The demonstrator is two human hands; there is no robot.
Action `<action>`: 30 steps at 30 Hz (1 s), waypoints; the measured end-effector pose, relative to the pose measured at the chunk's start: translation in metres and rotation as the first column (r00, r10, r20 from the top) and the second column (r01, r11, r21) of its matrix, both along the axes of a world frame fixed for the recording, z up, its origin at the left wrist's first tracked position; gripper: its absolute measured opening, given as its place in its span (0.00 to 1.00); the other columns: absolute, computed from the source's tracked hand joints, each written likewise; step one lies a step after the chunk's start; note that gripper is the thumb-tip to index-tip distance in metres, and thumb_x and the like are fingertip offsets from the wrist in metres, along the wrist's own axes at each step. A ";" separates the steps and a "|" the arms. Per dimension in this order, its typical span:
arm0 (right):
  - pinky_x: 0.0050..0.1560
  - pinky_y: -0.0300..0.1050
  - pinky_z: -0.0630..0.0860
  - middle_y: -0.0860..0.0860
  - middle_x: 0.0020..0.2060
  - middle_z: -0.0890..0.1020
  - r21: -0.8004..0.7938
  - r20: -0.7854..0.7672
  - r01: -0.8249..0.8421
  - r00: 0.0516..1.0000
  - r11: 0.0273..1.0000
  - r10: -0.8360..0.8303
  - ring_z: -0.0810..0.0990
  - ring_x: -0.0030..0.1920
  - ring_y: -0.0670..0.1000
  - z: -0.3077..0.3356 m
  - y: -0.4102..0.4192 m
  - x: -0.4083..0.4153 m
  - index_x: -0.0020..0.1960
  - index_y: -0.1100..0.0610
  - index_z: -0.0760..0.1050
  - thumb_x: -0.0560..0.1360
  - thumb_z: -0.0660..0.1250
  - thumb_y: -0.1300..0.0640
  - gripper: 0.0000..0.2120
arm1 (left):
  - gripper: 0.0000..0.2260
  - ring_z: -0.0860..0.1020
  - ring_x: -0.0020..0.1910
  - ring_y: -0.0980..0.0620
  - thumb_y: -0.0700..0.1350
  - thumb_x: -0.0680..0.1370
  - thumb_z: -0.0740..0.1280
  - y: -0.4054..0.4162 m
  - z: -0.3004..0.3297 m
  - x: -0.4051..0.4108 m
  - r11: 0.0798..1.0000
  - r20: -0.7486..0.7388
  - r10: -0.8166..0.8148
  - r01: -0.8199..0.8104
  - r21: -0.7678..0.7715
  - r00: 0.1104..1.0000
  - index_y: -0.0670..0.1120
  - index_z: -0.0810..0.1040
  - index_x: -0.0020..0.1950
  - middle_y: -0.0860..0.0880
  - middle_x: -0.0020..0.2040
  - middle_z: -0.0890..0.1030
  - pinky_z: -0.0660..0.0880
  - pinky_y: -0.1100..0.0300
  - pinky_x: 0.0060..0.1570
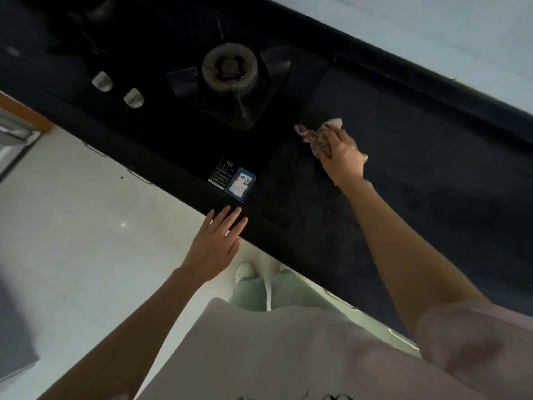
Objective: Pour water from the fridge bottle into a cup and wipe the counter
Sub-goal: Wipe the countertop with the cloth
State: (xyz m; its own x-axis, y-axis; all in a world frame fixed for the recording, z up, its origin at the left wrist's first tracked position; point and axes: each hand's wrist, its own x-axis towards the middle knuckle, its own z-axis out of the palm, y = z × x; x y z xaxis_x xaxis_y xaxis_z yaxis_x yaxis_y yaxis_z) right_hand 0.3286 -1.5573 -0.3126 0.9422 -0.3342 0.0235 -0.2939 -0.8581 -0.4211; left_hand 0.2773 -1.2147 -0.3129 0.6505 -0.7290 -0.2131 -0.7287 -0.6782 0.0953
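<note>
Dark counter [403, 157], crumpled cloth [314, 134] under right hand [341, 157], beside hob [202, 122].

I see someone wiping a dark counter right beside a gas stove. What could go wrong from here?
The cloth under the right hand lies close to the burner; a wide sweep might drag it against the pan support. The stove knobs sit within reach, so a stray wipe might nudge one. The left hand only rests its straight fingers at the counter edge, giving little support if the person leans further.
</note>
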 end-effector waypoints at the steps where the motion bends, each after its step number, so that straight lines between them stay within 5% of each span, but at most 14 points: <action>1: 0.56 0.58 0.72 0.55 0.69 0.71 -0.015 -0.014 -0.004 1.000 1.000 0.004 0.72 0.64 0.60 0.001 0.009 0.010 0.70 0.53 0.69 0.76 0.65 0.52 0.23 | 0.23 0.69 0.71 0.41 0.50 0.82 0.48 -0.001 0.000 -0.001 1.000 0.002 0.008 -0.008 -0.007 1.000 0.44 0.73 0.69 0.41 0.71 0.72 0.66 0.41 0.69; 6: 0.53 0.65 0.75 0.54 0.68 0.72 -0.027 0.072 -0.215 0.974 0.976 0.217 0.76 0.60 0.61 -0.008 0.057 -0.019 0.66 0.54 0.72 0.72 0.68 0.57 0.22 | 0.21 0.69 0.70 0.41 0.49 0.82 0.51 -0.022 0.006 0.000 0.996 0.035 0.019 -0.016 -0.084 0.999 0.44 0.73 0.69 0.41 0.71 0.72 0.66 0.42 0.69; 11: 0.39 0.47 0.80 0.51 0.68 0.73 -0.021 0.141 -0.328 0.934 0.944 0.328 0.74 0.64 0.53 -0.009 0.040 -0.104 0.68 0.54 0.72 0.74 0.67 0.58 0.23 | 0.21 0.68 0.72 0.42 0.49 0.81 0.52 -0.069 0.010 0.016 0.989 0.035 0.011 -0.006 -0.151 0.999 0.44 0.71 0.71 0.42 0.72 0.70 0.64 0.43 0.70; 16: 0.51 0.49 0.78 0.53 0.67 0.73 -0.021 0.123 -0.117 0.985 0.993 0.119 0.74 0.64 0.55 0.000 -0.048 -0.107 0.68 0.54 0.72 0.75 0.68 0.57 0.22 | 0.21 0.66 0.72 0.42 0.49 0.81 0.55 -0.125 0.008 0.037 0.992 0.016 -0.053 0.054 -0.112 0.998 0.45 0.69 0.72 0.43 0.73 0.68 0.62 0.44 0.71; 22: 0.59 0.59 0.74 0.58 0.67 0.73 0.047 0.049 0.121 0.991 0.992 -0.123 0.73 0.64 0.61 -0.002 -0.093 -0.002 0.67 0.56 0.72 0.75 0.67 0.52 0.22 | 0.21 0.66 0.72 0.41 0.49 0.80 0.59 -0.170 0.001 0.053 0.997 0.009 -0.061 0.062 -0.051 0.998 0.45 0.69 0.72 0.42 0.73 0.68 0.63 0.43 0.70; 26: 0.52 0.56 0.75 0.57 0.64 0.76 -0.020 0.146 -0.155 0.977 0.988 0.156 0.78 0.59 0.61 0.000 -0.042 0.030 0.63 0.58 0.76 0.72 0.70 0.57 0.20 | 0.21 0.68 0.71 0.40 0.50 0.79 0.60 -0.177 -0.002 0.050 0.999 0.002 -0.032 0.032 -0.036 0.999 0.45 0.70 0.71 0.42 0.72 0.69 0.66 0.42 0.69; 30: 0.47 0.51 0.79 0.55 0.65 0.76 -0.044 0.152 -0.467 0.871 0.883 0.468 0.77 0.61 0.57 0.000 -0.025 0.003 0.65 0.56 0.75 0.72 0.71 0.59 0.21 | 0.22 0.67 0.71 0.40 0.50 0.79 0.59 -0.174 -0.006 0.049 0.998 -0.011 -0.021 0.021 -0.052 1.000 0.46 0.69 0.72 0.42 0.73 0.69 0.66 0.41 0.69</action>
